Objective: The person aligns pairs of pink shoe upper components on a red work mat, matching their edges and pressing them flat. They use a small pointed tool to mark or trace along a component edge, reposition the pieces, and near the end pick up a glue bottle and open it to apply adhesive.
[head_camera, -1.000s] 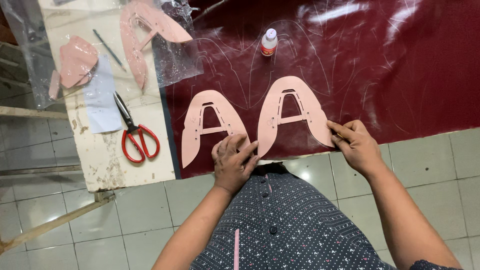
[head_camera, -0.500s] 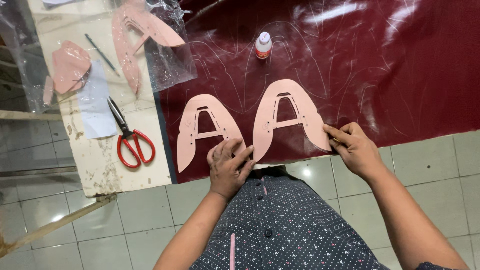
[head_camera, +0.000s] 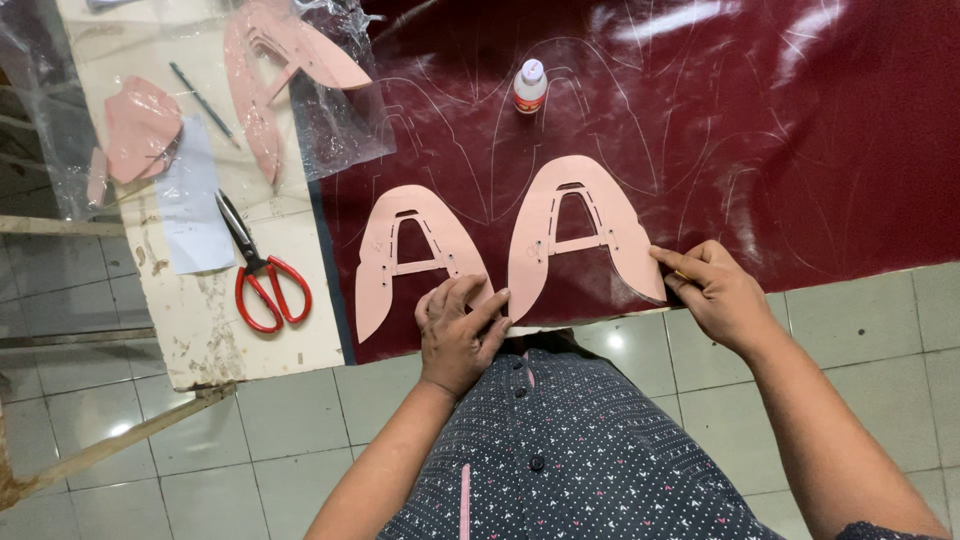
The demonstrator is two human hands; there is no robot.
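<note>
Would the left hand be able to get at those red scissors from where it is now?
Probably yes: the red scissors lie uncovered on the pale board, left of the left hand, with only a flat pink template between.

- One view only: a camera worn on the person's head, so no second view overlaps with it.
- It looks steeply down, almost straight, over the person's patterned shirt and both forearms.
- It faces forward across the near edge of the work table; the table's far side runs off the top of frame.
- Range is close: the left hand and right hand sit in the lower middle.
- The dark red sheet fills the upper right; tiled floor fills the lower left.
- The frame sits slightly skewed to the table edges.
</note>
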